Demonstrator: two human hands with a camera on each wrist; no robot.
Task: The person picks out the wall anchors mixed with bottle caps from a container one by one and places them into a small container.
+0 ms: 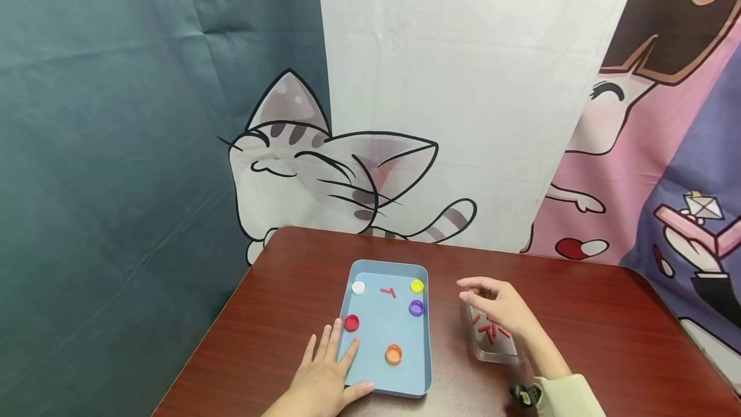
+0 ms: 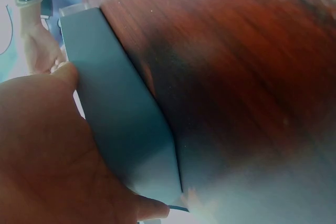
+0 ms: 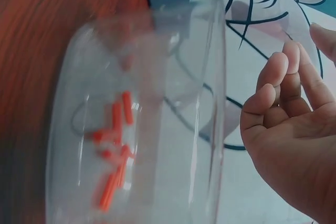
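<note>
My left hand (image 1: 324,372) rests with spread fingers on the left rim of a light blue tray (image 1: 373,327). Inside the tray sit round caps: white (image 1: 358,287), yellow (image 1: 417,286), purple (image 1: 416,308), red (image 1: 351,322) and orange (image 1: 393,354). Two short red sticks (image 1: 387,291) lie near its far end. To the right, my right hand (image 1: 503,307) hovers over a clear plastic box (image 1: 498,357), thumb and forefinger apart, with nothing visible between them. Several red sticks (image 3: 118,124) lie inside that box. The left wrist view shows the tray's outer side (image 2: 115,93) against my palm.
Both containers stand on a reddish-brown wooden table (image 1: 278,301). Behind it hangs a printed curtain (image 1: 475,82) with a cartoon cat. A dark band (image 1: 525,396) is on my right wrist, beside a pale sleeve (image 1: 570,394).
</note>
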